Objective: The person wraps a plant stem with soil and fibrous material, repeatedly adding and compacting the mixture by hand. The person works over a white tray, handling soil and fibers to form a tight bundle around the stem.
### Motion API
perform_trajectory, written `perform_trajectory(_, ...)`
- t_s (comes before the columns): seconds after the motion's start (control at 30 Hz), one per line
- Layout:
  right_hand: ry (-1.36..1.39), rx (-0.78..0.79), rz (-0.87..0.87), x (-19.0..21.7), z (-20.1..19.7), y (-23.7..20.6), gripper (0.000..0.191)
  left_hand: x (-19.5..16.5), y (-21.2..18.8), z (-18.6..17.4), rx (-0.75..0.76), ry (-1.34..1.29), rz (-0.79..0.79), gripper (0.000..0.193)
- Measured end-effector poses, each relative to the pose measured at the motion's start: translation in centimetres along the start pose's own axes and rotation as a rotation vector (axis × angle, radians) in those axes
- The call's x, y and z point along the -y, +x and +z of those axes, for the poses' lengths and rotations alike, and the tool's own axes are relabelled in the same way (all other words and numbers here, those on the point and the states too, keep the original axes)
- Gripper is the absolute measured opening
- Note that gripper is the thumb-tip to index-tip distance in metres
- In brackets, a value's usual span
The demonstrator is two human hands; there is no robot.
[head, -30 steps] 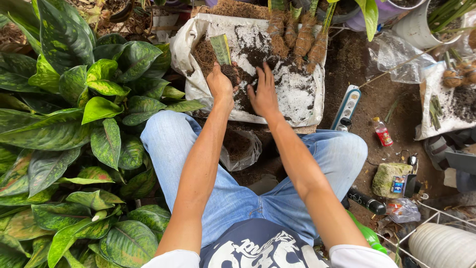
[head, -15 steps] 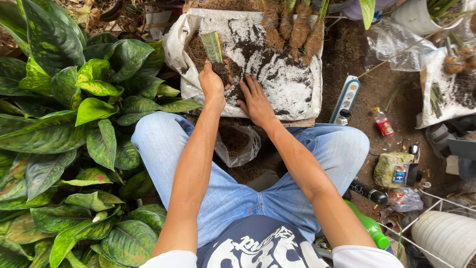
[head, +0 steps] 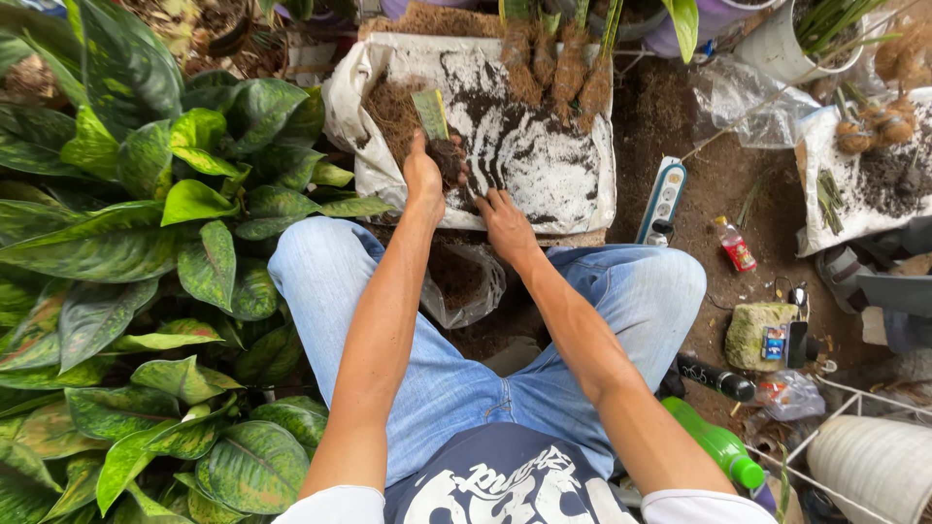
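A soil-caked plant cutting (head: 439, 136) is being held over the white sack (head: 568, 184) in the left hand (head: 424, 180)'s closed grip; the right hand (head: 505, 221) is resting open-fingered on the sack. The root ball is best being supported from beneath.

To your right on the ground: a small red-labelled bottle (head: 736, 246), a green bottle (head: 720, 445) by your knee — and a clear plastic bag (head: 464, 283) between your legs.

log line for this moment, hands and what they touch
left hand: holds cutting with soil clump | right hand: flat on white sack | soil: spread on sack | bag: between knees
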State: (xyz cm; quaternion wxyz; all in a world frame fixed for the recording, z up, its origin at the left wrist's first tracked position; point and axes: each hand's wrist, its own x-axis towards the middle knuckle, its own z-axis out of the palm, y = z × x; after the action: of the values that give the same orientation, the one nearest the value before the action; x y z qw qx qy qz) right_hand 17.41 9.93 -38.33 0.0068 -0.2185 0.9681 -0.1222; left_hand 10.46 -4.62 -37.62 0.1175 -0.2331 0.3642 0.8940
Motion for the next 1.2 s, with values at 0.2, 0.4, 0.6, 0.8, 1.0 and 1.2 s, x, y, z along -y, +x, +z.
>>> perform_trajectory(0.2,0.338,-0.244,0.239,0.6,-1.2,1.9,0.018,-0.1,-0.2,0.5,0.044,0.012,0.005,0.069)
perform_trajectory(0.4,0.898,-0.427,0.547,-1.0,-3.3,3.2,0.016,0.8,0.2,1.2,0.054,0.035,-0.043,0.067)
perform_trajectory(0.6,1.032,-0.397,0.412,-1.3,-5.9,4.5,0.016,1.1,0.4,2.4,0.089,-0.014,-0.043,0.048)
perform_trajectory(0.8,1.062,-0.325,0.435,0.0,-6.2,6.0,0.017,1.7,0.9,2.4,0.045,-0.114,-0.036,0.035)
perform_trajectory(1.0,0.88,-0.362,0.317,0.7,-5.5,6.4,0.02,2.0,1.3,1.8,0.034,-0.158,0.02,0.039)
perform_trajectory(1.2,0.714,-0.368,0.279,1.3,-5.9,6.5,0.024,0.9,0.8,2.2,0.021,-0.197,0.0,0.039)
